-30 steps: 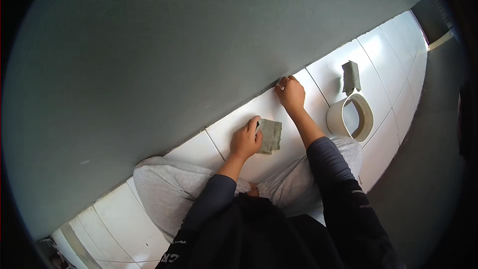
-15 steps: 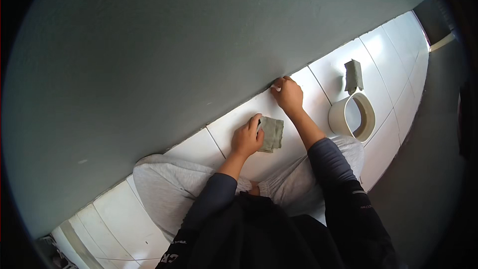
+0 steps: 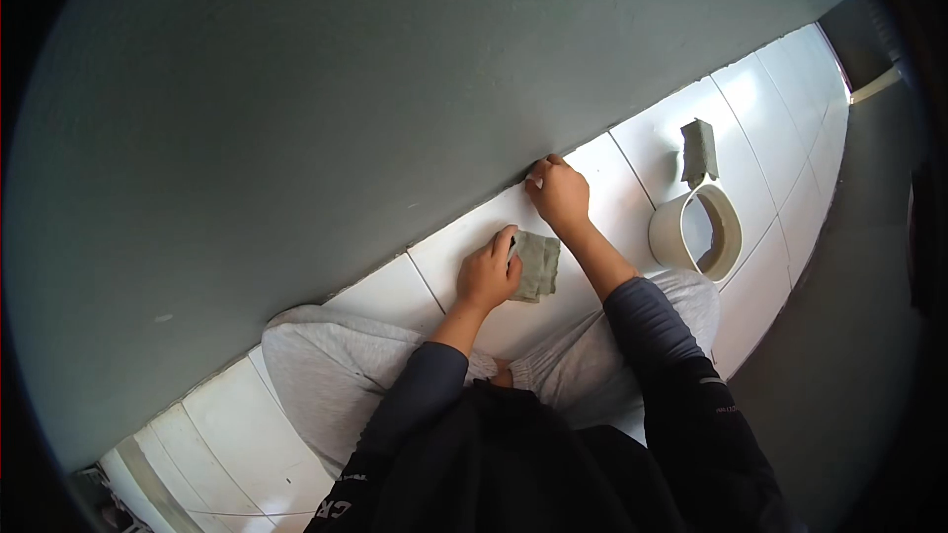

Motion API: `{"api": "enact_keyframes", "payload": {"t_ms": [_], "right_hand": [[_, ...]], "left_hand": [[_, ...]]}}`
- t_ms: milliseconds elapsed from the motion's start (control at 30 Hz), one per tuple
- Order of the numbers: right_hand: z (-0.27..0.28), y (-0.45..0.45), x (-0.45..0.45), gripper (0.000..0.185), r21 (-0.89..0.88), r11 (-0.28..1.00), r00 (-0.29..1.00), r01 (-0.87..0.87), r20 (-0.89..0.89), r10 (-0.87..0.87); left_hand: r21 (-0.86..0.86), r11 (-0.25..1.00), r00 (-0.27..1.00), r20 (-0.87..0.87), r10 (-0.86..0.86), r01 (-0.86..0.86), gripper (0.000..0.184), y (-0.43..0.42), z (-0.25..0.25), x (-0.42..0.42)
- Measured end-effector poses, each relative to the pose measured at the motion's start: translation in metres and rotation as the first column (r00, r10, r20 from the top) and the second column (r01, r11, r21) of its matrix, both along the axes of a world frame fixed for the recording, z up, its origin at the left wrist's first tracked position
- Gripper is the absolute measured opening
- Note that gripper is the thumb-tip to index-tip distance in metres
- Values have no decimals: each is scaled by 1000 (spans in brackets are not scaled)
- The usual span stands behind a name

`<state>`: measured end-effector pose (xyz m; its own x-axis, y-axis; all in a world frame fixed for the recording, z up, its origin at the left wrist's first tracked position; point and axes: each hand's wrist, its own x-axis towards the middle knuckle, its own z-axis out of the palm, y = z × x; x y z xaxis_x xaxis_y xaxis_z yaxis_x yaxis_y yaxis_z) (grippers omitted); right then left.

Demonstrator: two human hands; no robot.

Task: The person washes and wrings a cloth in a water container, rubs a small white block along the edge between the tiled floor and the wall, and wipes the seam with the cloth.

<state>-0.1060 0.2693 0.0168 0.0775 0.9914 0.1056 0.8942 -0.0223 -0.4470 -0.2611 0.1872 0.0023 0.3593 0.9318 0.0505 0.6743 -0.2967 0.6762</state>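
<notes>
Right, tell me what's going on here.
A person sits on white tiles beside a grey wall. The left hand holds a grey pad by its edge; the right hand is where wall and tiles meet, its grip unclear. A tub is by the right knee, another grey piece just beyond.

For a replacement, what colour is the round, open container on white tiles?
The round container is cream; see head view.

Ragged grey-green sheet (image 3: pixel 537 266) on white tiles (image 3: pixel 660 133).

White "CR" lettering (image 3: pixel 335 510), black top (image 3: pixel 494 464)
</notes>
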Motion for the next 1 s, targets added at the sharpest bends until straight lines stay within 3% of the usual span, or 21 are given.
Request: {"api": "enact_keyframes", "payload": {"t_ms": [133,267,300,333,400,467,600,733,800,933,1000], "right_hand": [[3,-1,2,15,-77,997,996,22,-80,-28],[4,14,37,20,-272,943,950,189,-194,-246],[-1,20,53,23,-359,921,925,149,-280,-259],[0,25,67,25,-369,926,893,78,-387,-230],[9,32,94,26,-314,946,859,84,-458,-228],[28,39,115,28,-366,929,756,64,-590,-284],[21,19,122,28,-388,921,906,28,-380,-187],[-4,1,120,23,-459,888,714,-35,-633,-299],[-7,7,126,19,-325,946,610,-7,-751,-254],[3,8,120,13,-352,936,485,-15,-821,-301],[-1,9,118,10,-342,939,496,-36,-822,-280]], "left_hand": [[50,999,1000,16,3,-4,42,0,-3,-1],[15,1000,1000,4,0,0,42,-1,-2,-1],[45,999,999,37,13,-15,41,0,-3,0],[72,997,997,70,26,-31,41,0,-3,0],[64,998,999,42,15,-17,41,0,-2,0],[48,999,1000,9,8,-9,42,-1,-3,0],[97,995,999,50,19,-24,40,-1,-4,1],[82,996,1000,-9,20,-19,42,-2,-7,0],[70,997,1000,-18,15,-14,42,-6,-8,-2],[93,996,1000,15,-14,13,42,-2,-3,4],[111,992,998,26,-64,60,41,0,2,12]]}}
